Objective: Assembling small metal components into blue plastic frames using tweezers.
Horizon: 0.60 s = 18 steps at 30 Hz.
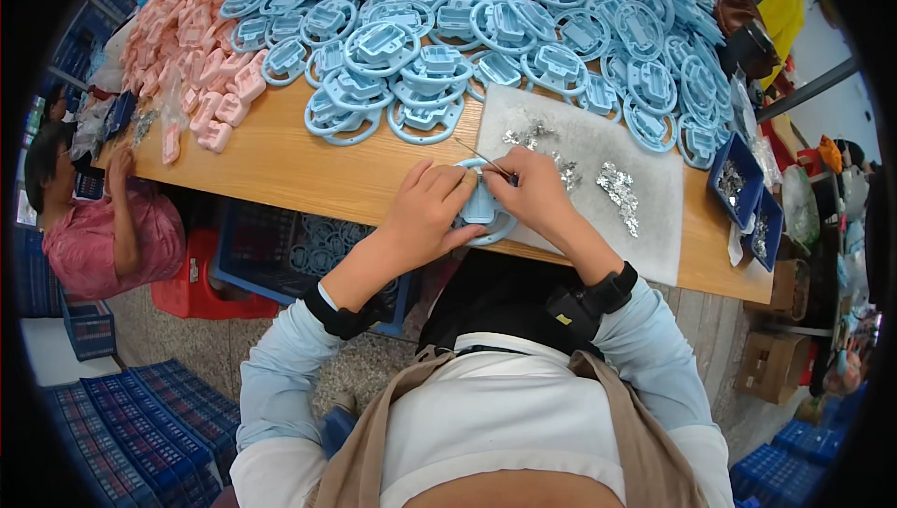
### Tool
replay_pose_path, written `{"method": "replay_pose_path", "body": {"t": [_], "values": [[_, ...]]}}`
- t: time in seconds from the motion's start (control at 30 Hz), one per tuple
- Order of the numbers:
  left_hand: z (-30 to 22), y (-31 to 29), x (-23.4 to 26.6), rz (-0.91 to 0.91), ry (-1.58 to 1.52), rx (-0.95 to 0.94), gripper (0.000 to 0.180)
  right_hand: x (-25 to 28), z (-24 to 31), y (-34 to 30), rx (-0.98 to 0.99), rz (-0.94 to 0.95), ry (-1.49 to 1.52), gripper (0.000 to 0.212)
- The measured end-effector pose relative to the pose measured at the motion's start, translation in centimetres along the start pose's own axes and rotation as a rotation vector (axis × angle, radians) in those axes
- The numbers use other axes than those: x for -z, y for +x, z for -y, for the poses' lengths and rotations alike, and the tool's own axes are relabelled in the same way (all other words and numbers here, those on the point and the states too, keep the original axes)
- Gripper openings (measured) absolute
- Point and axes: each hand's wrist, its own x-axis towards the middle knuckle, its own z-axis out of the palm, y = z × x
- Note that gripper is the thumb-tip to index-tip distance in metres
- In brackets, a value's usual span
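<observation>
A light-blue round plastic part (479, 204), ring-shaped with a box-like middle, lies at the table's near edge. My left hand (425, 204) grips its left side, fingers over the top and thumb along the near rim. Above the part's right side, my right hand (530, 192) is closed on a thin pointed metal tool (482, 156). That tool slants up and left past my fingers; its exact kind is not clear. Beside my right hand a grey-white mat (645, 256) carries small piles of shiny metal pieces (618, 196).
Stacked blue parts (381, 45) cover the table's far side, with pink plastic parts (224, 108) at far left. Blue bins (733, 176) of metal pieces stand at the right edge. A person in pink (103, 218) sits left, near a red stool (201, 274) and blue crate (252, 246).
</observation>
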Motion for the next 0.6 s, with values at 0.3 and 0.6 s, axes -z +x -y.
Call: {"method": "replay_pose_path", "body": {"t": [0.3, 0.6], "values": [[0.9, 0.7, -0.8, -0.051, -0.235, 0.156, 0.07, 0.0, 0.4, 0.6, 0.026, 0.053, -0.15, 0.018], [-2.0, 3.0, -1.7, -0.211, -0.192, 0.194, 0.063, 3.6, 0.0, -5.1, 0.069, -0.13, -0.142, 0.039]]}}
